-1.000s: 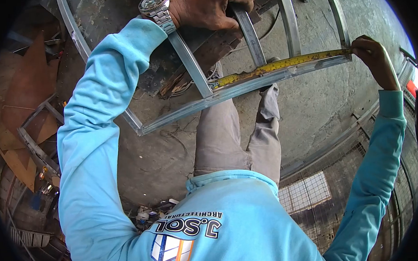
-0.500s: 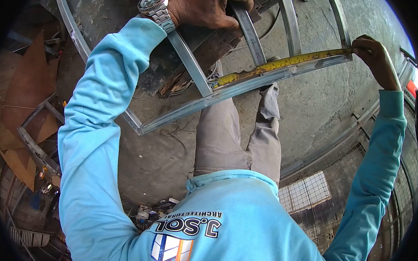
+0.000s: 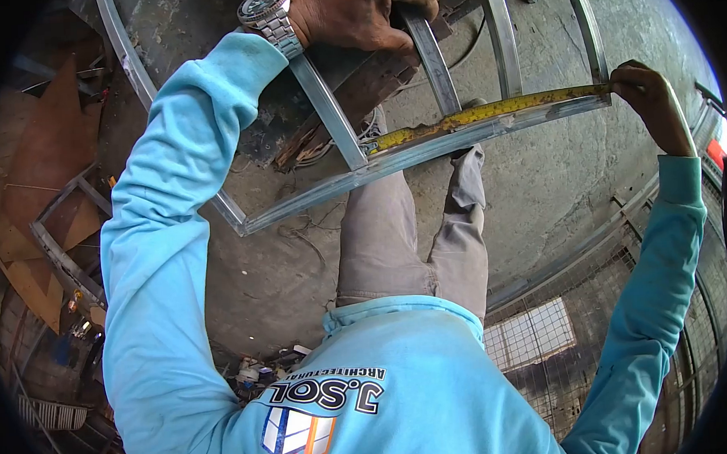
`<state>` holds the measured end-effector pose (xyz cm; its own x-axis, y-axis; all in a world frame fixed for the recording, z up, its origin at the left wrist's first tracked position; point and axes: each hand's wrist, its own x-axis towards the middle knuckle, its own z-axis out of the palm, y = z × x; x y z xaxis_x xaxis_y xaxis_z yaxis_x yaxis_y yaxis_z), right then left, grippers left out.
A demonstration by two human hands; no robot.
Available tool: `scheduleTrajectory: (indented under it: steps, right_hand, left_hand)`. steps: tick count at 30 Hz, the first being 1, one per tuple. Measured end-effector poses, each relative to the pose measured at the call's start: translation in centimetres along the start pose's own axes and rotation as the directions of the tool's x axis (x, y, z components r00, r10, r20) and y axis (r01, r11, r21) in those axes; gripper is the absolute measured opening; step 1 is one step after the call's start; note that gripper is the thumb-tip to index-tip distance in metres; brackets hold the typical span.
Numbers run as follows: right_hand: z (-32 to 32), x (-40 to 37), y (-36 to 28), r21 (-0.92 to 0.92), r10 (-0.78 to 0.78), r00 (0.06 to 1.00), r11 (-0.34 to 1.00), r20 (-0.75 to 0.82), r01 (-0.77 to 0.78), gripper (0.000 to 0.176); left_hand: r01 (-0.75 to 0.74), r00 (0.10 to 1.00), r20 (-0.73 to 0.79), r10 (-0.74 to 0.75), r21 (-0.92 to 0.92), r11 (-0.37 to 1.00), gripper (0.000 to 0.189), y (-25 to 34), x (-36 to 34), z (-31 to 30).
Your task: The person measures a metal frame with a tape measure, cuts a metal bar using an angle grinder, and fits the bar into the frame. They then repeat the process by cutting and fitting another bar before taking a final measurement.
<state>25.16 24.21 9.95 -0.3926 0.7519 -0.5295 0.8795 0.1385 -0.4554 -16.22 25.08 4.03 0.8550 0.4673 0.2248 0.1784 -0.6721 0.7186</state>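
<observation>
My left hand (image 3: 361, 15), with a steel watch at the wrist, is at the top with its fingers wrapped round a crossbar (image 3: 430, 59) of a metal frame (image 3: 321, 198). A worn yellow tape measure (image 3: 489, 112) lies stretched along the frame's near rail, its left end beside the joint of another crossbar (image 3: 327, 105). At the right end of that rail, my right hand (image 3: 646, 101) pinches the other end of the tape between closed fingers.
Beneath the frame are dark, rough blocks (image 3: 325, 122) and a cable. Brown sheets (image 3: 55, 153) and a smaller metal frame (image 3: 60, 247) lie at the left. Wire mesh panels (image 3: 542, 333) are at the lower right. My legs stand on the concrete floor (image 3: 542, 185).
</observation>
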Motion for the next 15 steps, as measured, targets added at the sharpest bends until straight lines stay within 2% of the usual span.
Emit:
scheduleTrajectory:
  steps: [15]
  right_hand:
    - [0.00,-0.11,-0.07,0.017,-0.018,1.000,1.000,-0.015,0.018,0.015]
  left_hand:
    - [-0.008,1.000,-0.023,0.008,-0.007,1.000,0.030,-0.01,0.07,0.03]
